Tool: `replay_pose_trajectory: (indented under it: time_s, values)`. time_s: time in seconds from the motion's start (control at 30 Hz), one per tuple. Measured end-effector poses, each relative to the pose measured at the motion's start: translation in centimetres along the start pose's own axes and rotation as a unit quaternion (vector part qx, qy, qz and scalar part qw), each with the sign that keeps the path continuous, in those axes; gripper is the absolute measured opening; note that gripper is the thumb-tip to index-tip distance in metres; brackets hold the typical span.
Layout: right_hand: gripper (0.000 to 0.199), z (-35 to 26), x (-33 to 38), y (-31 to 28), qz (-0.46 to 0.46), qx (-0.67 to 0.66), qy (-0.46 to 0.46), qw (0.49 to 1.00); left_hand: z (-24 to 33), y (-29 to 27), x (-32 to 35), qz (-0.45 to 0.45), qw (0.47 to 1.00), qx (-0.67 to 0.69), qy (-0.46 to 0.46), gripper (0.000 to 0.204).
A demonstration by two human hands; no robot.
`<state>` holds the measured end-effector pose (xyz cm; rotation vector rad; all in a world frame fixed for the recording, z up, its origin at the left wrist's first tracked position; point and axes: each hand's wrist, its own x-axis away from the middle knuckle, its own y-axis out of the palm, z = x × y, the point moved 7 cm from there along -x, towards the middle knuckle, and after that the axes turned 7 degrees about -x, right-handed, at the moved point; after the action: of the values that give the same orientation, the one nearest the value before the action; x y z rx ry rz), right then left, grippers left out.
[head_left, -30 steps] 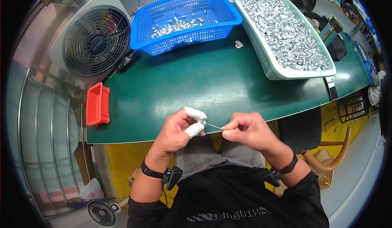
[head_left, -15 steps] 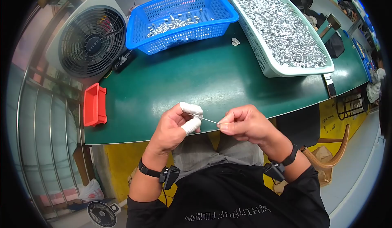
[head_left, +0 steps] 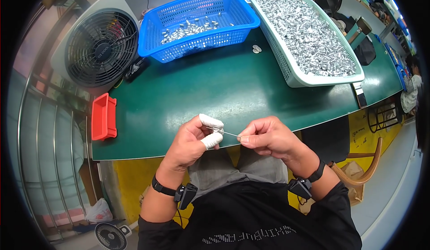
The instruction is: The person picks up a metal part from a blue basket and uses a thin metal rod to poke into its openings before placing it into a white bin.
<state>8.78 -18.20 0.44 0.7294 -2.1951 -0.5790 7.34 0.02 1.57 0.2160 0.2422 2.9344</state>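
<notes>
Two hands meet over the near edge of the surface [head_left: 233, 93], holding one thin metal pin [head_left: 226, 133] between them. The pin's long axis runs nearly level, from about ten o'clock at its left end to four o'clock at its right, so it points across the body rather than away from it.

The left hand [head_left: 190, 142] pinches the pin's left end between thumb and forefinger, both capped in white finger covers [head_left: 212, 140]; a small silvery piece [head_left: 217, 129] sits at that pinch, too small to make out further. The right hand [head_left: 268, 138] has its grip closed on the pin's right end — thumb and forefinger tips pressed together, the other fingers curled under. The bare middle of the pin spans the gap between the two grips, just above the surface edge and over the person's lap.

The surface is dark green. At twelve o'clock from the hands stands a blue basket [head_left: 199, 23] with a thin scatter of small silver parts; at one to two o'clock a pale green basket [head_left: 291, 77] is heaped full of them. A red tray [head_left: 103, 117] lies at nine o'clock near the left edge, and a round black fan [head_left: 101, 48] stands at ten to eleven o'clock. Yellow floor shows below — a wooden chair [head_left: 363, 174] at three to four o'clock.
</notes>
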Motion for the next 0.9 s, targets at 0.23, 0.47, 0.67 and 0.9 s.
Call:
replay_pose_trajectory:
  time_s: [0.23, 0.47, 0.67, 0.9]
  values:
    - [0.007, -2.9, 2.3, 1.5, 0.042, 0.349, -0.373, 0.859, 0.0, 0.4, 0.3, 0.013, 0.999, -0.018, -0.026, 0.018]
    - [0.011, -4.0, 5.0, 1.1, 0.128, 0.486, -0.476, 0.722, -0.4, -3.3, 0.5, 0.1, 0.995, 0.011, -0.001, 0.02]
    - [0.011, -3.5, 4.6, 0.8, 0.127, 0.418, -0.439, 0.785, -0.2, -3.4, 0.6, 0.121, 0.991, 0.062, 0.016, 0.017]
    - [0.011, -3.0, 3.5, 2.3, 0.123, 0.375, -0.406, 0.824, -0.6, -3.0, 0.7, 0.089, 0.988, 0.124, 0.02, 0.016]
